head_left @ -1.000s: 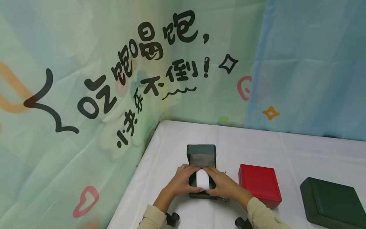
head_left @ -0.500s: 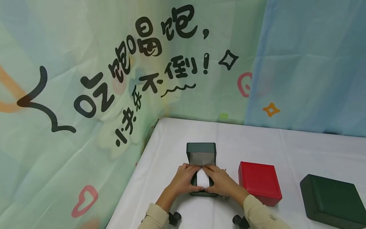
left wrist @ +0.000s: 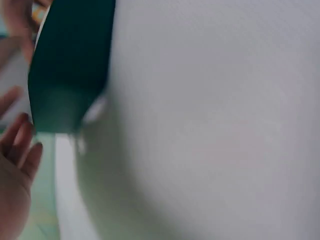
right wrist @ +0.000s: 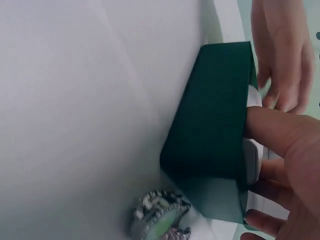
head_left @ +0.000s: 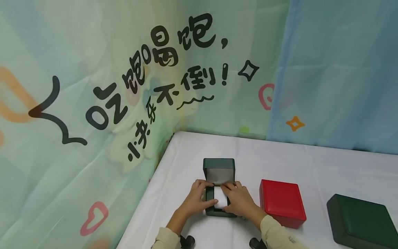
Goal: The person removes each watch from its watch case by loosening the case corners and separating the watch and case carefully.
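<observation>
A dark green watch box point(head_left: 219, 163) stands with its lid raised at the back. A white cushion point(head_left: 220, 199) sits in its base. My right hand point(head_left: 242, 200) grips the cushion, thumb near the front and fingers at the back. My left hand point(head_left: 196, 198) is at the box's left side, fingers near the back rim, thumb extended to the cushion's left edge. In the left wrist view, the fingers of the left hand point(left wrist: 17, 170) are loosely spread. Beside the box lies a wristwatch point(right wrist: 162, 220) with a metal band and a green dial, blurred in the right wrist view.
A red box point(head_left: 283, 200) stands right of the green one, close to the right forearm. Farther right is a larger dark green box point(head_left: 367, 221). All rest on a white-covered table point(head_left: 192, 148), with a printed cloth backdrop point(head_left: 93, 62) along its left and back edges.
The left hand's fingers have loosened and drawn off the cushion to the left, where both hands held it before. The right hand has turned slightly and remains on the cushion.
</observation>
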A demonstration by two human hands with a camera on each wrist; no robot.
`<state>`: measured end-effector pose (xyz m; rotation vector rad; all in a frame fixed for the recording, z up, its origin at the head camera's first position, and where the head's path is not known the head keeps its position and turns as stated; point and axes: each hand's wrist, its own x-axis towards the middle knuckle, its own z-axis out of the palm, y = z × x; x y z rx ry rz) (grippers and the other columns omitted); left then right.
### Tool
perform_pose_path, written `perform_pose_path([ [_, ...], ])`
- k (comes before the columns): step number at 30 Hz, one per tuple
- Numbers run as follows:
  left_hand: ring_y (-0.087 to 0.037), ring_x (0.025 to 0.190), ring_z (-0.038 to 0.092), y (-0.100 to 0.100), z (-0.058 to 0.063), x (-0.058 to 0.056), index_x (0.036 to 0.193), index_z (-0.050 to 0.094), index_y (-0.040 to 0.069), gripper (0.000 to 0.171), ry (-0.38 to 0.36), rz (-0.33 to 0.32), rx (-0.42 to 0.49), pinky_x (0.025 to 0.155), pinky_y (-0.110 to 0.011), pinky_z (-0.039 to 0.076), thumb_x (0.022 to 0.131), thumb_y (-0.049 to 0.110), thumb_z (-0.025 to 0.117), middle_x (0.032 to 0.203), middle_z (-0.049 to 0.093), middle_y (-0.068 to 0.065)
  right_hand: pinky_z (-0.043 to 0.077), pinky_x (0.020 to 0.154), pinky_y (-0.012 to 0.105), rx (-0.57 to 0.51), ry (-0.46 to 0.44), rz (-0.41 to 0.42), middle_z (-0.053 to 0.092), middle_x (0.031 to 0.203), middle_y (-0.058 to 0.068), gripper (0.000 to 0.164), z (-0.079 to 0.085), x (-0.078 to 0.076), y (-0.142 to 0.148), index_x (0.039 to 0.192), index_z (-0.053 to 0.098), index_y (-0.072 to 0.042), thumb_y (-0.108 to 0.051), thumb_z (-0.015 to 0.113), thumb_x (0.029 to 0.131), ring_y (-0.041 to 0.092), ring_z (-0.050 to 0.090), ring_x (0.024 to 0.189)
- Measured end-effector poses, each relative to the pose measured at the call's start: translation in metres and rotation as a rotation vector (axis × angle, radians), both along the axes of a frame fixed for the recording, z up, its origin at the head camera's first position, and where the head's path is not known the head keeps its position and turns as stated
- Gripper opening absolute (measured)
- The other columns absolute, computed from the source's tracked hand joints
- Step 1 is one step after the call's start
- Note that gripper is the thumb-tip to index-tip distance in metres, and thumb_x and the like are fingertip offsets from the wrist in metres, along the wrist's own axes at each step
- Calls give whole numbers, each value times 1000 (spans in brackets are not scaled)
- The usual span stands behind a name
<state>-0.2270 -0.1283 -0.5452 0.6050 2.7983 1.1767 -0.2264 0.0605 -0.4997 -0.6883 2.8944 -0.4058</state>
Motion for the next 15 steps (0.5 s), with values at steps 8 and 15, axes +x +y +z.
perform_pose_path([
  [8, -32, 144, 24, -18, -3, -4, 150, -4, 0, 127, -232, -37, 86, 113, -51, 27, 67, 34, 86, 155, 21, -19, 44, 82, 44, 16, 26, -27, 59, 127, 12, 69, 2, -1, 0, 123, 60, 0, -28, 86, 64, 30, 45, 101],
  [15, -33, 147, 12, -13, -12, -14, 149, -11, 0, 136, -243, -140, -136, 118, -48, 19, 61, 25, 90, 160, 6, -16, 45, 83, 46, -17, 33, -11, 60, 125, 13, 69, -1, -1, -1, 121, 61, 1, -27, 86, 63, 31, 46, 102],
])
